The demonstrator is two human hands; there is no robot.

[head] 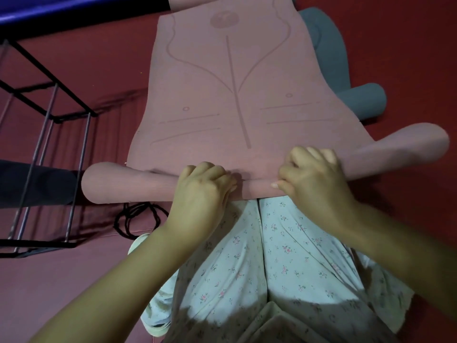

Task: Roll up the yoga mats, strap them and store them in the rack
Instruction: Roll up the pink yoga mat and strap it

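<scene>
Beyond my grip the pink yoga mat (235,95) lies flat on the red floor (408,58), its far end cut off; its printed lines and round emblem carry no writing I can read. The rolled part sits under both hands. My left hand (202,191) and right hand (314,179) curl onto the roll. Left of my grip stands the black rack (49,115); right of it, a grey mat (358,100), partly hidden.

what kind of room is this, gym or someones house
Probably a yoga or exercise room, though a home space cannot be ruled out. A pink yoga mat is being rolled on a red padded floor, a grey mat lies partly under it, and a black metal rack stands alongside.
</scene>
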